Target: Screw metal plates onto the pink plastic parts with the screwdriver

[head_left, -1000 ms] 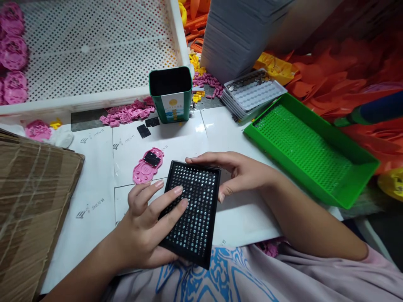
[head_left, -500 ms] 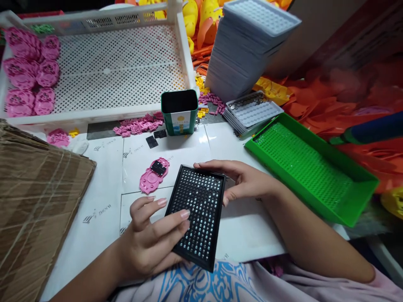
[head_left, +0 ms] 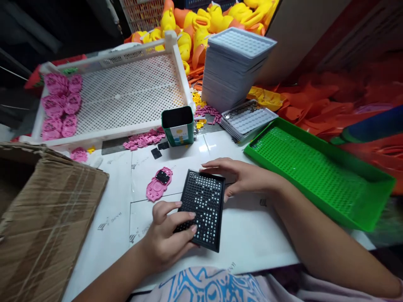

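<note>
Several blurred logos [head_left: 103, 227] around black tray [head_left: 203, 205]

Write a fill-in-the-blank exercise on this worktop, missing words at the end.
Of the left hand and right hand, the fingertips over the dotted face of the rectangular black plastic tray belong to the ____.
On the flat pink plastic part lies a small rectangular piece coloured ____.
The long green plastic tray lies on the person's ____ side.
Missing words: left; black; right.
</note>
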`<state>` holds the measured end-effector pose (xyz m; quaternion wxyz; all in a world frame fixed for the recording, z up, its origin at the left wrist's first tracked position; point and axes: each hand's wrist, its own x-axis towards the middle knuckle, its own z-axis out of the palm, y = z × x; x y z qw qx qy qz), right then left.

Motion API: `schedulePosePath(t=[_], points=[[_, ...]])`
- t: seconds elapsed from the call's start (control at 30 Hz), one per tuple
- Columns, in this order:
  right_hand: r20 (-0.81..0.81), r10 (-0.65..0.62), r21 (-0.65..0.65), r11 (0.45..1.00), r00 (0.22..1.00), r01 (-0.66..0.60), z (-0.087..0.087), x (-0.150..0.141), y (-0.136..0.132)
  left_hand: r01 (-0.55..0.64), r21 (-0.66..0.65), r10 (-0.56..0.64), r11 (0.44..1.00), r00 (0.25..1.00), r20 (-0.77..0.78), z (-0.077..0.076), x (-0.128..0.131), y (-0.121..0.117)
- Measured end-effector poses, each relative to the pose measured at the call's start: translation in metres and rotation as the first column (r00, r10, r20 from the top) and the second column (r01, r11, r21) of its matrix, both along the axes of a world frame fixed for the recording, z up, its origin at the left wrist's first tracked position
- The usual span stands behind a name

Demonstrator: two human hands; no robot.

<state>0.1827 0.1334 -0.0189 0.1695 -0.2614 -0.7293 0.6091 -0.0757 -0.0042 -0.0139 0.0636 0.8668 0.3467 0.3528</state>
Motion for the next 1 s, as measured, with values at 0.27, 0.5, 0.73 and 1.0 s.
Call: schedulePosePath(t=[0.27, 0.5, 0.73, 1.0], points=[[0.281, -0.027, 0.377, 0.923, 0.959, -0.084, -0.003, -0.001, 0.002, 0.119, -0.028, -0.122, 0.992, 0.984, -0.132, -0.007, 0.012, 0.003], [0.202, -0.13, 0.485, 0.875, 0.971, 0.016, 0.007, 0.004, 0.004, 0.145, 0.023, -0.136, 0.989, 0.965, -0.224, -0.011, 0.016, 0.013], [-0.275, -0.601, 0.564, 0.531, 0.75, 0.633, 0.028, 0.02, 0.009, 0.083, 0.086, -0.057, 0.993, 0.96, -0.275, -0.008, 0.051, 0.05], [-0.29, -0.668, 0.633, 0.403, 0.685, 0.661, 0.017, 0.024, 0.017, 0.059, 0.085, -0.028, 0.995, 0.945, -0.327, -0.009, 0.086, 0.094]])
